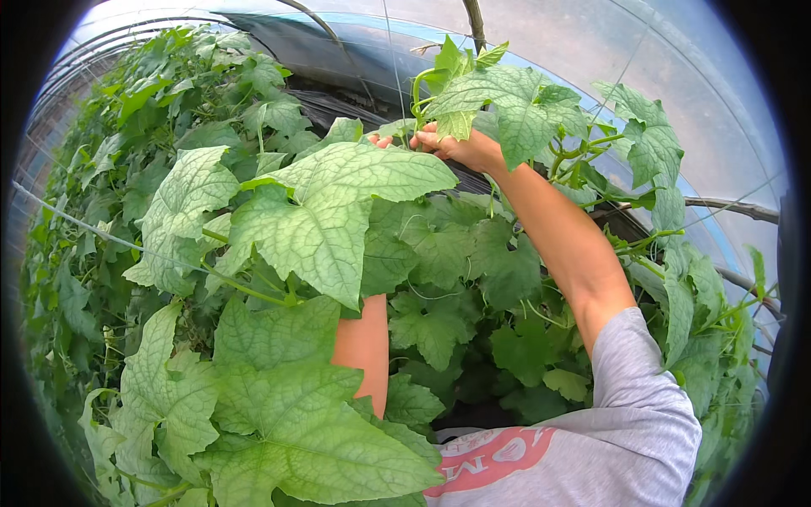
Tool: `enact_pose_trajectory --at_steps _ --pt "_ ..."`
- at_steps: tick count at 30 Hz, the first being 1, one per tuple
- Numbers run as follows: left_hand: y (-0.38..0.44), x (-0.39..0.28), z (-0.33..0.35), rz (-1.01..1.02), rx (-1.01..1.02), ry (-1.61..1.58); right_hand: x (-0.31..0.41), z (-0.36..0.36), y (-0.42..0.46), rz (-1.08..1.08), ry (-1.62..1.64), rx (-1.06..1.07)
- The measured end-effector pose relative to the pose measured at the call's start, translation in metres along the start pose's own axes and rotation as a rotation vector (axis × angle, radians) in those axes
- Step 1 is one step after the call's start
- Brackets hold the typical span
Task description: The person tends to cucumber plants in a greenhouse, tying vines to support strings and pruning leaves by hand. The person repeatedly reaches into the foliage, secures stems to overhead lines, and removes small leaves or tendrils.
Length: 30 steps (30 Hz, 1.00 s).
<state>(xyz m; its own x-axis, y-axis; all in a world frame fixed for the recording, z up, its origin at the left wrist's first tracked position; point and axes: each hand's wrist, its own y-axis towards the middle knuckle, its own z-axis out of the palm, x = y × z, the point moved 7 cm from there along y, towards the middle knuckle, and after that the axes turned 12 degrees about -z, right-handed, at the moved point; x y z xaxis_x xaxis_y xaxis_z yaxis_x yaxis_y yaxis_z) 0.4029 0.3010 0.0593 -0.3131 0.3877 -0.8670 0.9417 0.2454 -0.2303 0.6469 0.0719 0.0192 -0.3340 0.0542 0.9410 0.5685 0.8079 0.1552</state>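
My right hand (pixel 461 148) is raised in front of me, its fingertips pinched together at a green vine stem (pixel 417 95). A thin upright string (pixel 393 63) runs down to the same spot. Just to the left, only the fingertips of my left hand (pixel 381 141) show. A broad lobed leaf (pixel 317 196) hides the rest of that hand, so its grip is unclear, and part of the left forearm (pixel 366 352) appears below the leaf. Over my right wrist hangs another large leaf (pixel 507 101) of the vine.
Dense climbing vines (pixel 158 127) fill the left side, with big leaves (pixel 285 437) close below me. A taut cord (pixel 95 228) crosses at left. Clear plastic sheeting (pixel 570 38) on curved poles (pixel 475 25) arches behind. Black plastic film (pixel 336 104) lies beyond the plants.
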Motion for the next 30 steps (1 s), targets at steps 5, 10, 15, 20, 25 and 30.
enact_pose_trajectory --at_steps 5,10,15,20,25,30 --pt "0.067 0.003 0.069 0.03 0.0 -0.286 0.042 -0.004 -0.027 -0.069 -0.243 -0.05" --pt "0.106 0.007 0.121 -0.026 0.097 -0.477 0.034 -0.01 -0.03 -0.268 -0.385 0.08" --pt "0.123 0.019 0.147 -0.165 0.246 -0.529 0.021 -0.018 -0.028 -0.155 -0.061 -0.1" --pt "0.143 0.016 0.131 0.065 0.423 -0.961 0.025 0.002 -0.025 -0.139 -0.012 0.01" --pt "0.169 0.041 0.116 0.267 -0.184 -0.687 0.047 0.016 -0.038 -0.253 -0.124 0.141" --pt "0.109 -0.05 0.11 0.127 -0.21 -0.498 0.022 0.03 -0.034 -0.385 -0.34 0.294"
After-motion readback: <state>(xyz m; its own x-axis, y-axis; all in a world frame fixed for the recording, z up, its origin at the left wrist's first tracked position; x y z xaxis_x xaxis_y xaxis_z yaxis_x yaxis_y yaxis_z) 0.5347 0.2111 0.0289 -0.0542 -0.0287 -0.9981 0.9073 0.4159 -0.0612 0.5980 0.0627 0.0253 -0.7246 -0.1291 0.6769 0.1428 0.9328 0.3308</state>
